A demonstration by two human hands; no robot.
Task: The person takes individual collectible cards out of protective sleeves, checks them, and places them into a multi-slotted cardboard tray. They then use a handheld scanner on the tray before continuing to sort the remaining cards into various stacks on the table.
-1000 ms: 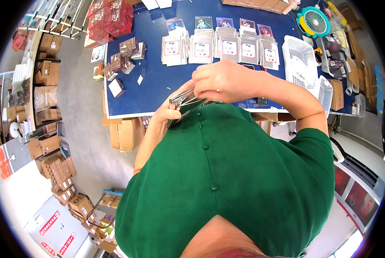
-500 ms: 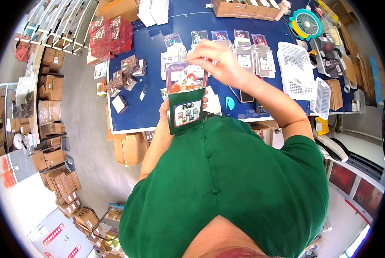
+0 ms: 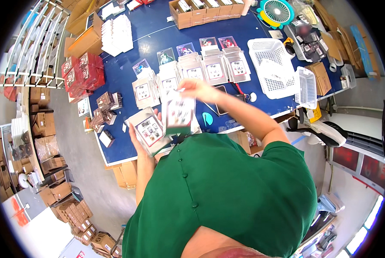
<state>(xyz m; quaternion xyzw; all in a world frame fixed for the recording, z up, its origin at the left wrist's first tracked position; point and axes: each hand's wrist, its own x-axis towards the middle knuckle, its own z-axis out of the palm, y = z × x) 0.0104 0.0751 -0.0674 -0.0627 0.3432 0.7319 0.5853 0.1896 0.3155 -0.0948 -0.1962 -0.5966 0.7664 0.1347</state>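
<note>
My left hand (image 3: 135,142) grips a flat grey-backed sleeved packet (image 3: 146,128) with a printed label, held tilted low over the table's near edge. My right hand (image 3: 203,93) pinches the top of a second, blurred packet (image 3: 178,114) with a green lower band, just right of the first. Beyond my hands, packet stacks (image 3: 216,69) stand side by side in a row, with colourful cards in clear holders (image 3: 186,49) at their far ends. A phone (image 3: 220,89) lies partly under my right forearm, near a small teal piece (image 3: 207,118).
Red wrapped boxes (image 3: 81,75) and small brown boxes (image 3: 105,101) stand left. White baskets (image 3: 261,47) (image 3: 312,88) are right, a teal fan (image 3: 276,10) behind. A divided carton (image 3: 186,20) and white stacks (image 3: 117,36) lie at the back of the blue table (image 3: 145,28).
My right hand first rose to a green packet with a picture card, then came lower, holding a packet apart from my left hand's. The view has turned, shifting the table's objects.
</note>
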